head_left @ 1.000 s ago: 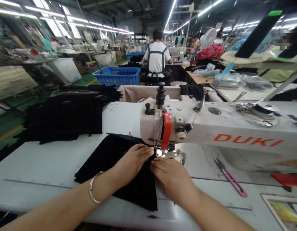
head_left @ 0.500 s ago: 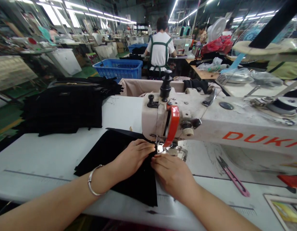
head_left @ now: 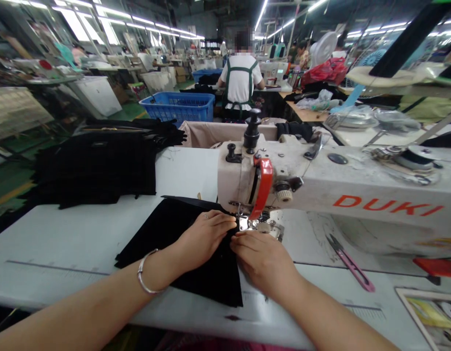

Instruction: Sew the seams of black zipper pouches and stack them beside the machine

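A dark piece of black fabric (head_left: pixel 163 229) lies on the sewing machine table, its right edge by the needle and presser foot (head_left: pixel 243 222). My left hand (head_left: pixel 207 236) rests on top of it, fingers stretched out and flat, tips close to the foot. My right hand (head_left: pixel 264 256) is at the fabric's right edge, just in front of the foot, with its fingers curled and pinching that edge. The fingertips of both hands nearly meet. The white sewing machine (head_left: pixel 302 185) carries an orange guard (head_left: pixel 262 187) beside the needle.
A stack of black fabric pieces (head_left: pixel 97 161) sits at the table's back left. Pink thread snips (head_left: pixel 351 263) lie right of my right hand. Behind the machine is a cloth-lined bin (head_left: pixel 199 132), then a blue basket (head_left: pixel 178 106) and a seated co-worker (head_left: pixel 242 80).
The view has shifted slightly. The fabric's near corner sits a little farther from the table's front edge. Both hands keep nearly the same place and pose.
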Tool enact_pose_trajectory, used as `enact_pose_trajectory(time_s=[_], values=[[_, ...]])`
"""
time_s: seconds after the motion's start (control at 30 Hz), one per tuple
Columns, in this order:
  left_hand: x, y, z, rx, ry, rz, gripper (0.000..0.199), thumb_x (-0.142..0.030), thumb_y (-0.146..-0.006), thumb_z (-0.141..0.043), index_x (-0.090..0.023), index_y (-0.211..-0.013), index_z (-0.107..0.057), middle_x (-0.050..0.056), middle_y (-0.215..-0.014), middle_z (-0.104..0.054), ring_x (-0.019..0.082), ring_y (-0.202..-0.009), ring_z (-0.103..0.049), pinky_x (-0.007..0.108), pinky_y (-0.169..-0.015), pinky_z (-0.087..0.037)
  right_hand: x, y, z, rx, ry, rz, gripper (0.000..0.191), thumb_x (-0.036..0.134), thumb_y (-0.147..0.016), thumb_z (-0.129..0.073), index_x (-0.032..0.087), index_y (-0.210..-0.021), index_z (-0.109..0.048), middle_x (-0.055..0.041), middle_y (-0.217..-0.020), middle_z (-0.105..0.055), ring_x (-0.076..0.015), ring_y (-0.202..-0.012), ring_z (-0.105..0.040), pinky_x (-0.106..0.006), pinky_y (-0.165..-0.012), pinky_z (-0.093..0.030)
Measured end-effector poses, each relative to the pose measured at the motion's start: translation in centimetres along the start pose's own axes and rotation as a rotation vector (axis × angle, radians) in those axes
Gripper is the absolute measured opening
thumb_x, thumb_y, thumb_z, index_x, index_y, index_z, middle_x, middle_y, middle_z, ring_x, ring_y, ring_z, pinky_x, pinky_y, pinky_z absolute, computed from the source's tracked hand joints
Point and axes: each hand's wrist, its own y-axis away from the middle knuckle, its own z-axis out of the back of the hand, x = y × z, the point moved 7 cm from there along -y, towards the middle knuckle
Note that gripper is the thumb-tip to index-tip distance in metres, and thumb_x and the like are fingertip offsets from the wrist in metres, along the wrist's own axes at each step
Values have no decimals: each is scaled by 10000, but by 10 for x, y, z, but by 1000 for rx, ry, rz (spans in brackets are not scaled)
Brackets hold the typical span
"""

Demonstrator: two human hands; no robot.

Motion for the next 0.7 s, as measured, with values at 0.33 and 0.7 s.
enact_pose_trajectory(time_s=[0.33,0.7], values=[[-59,76,-7,83,-148,-116,665,-284,-904,-622,-180,-1502,-350,88,-1563,-359,279,-1424,-379,456,-1118,-439,-16,42,60,321,173,-251,631,-76,-783,-497,264,-1310,-566,-29,-1337,-596,-261,-1255,-500,-451,-1030,-431],[-26,80,-9,-104,169,92,431,-167,-977,-435,-290,-1377,-539,3,-1407,-573,191,-1332,-511,370,-1106,-449,-31,-4,21,112,276,-364,49,166,-882,-692,174,-897,-647,-96,-983,-607,-267,-991,-543,-400,-869,-483]])
